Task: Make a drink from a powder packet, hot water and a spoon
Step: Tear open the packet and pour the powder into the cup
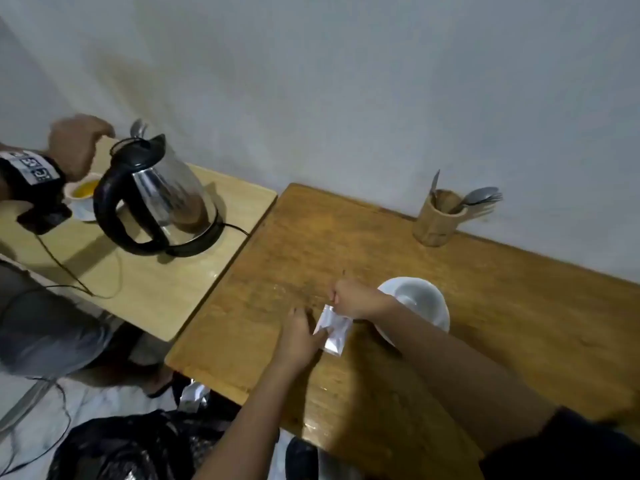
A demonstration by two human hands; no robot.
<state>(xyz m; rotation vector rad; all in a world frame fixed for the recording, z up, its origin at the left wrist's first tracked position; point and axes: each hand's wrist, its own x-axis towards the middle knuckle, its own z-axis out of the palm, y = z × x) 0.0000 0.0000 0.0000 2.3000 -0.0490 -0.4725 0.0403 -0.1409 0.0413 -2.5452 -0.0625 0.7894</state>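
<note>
- Tabletop, brown wood, runs out beyond both hands and carries everything the task needs within reach; a paler side table butts against it, off past the left hand.
- Kettle, steel with a black handle, sits on its base on that paler table, well apart from the left hand and farther still from the right. A second person's hand is beside it, above a filled cup.
- White bowl stands empty just behind the right hand, partly hidden by the wrist.
- Wooden holder with spoons stands near the wall, well beyond the right hand and on its outer side.
- Left hand lies flat, fingers spread and pressing the near part of the powder packet to the wood.
- Right hand is closed in a pinch on the packet's far top corner.
- The packet is small and silvery, lying between the two hands with its long axis running from the left fingertips away towards the right hand; blur hides whether it is torn yet.
- Judgement: the step is opening the packet. The bowl lies just past the right hand, so that hand is the nearer one to tip the powder in.
</note>
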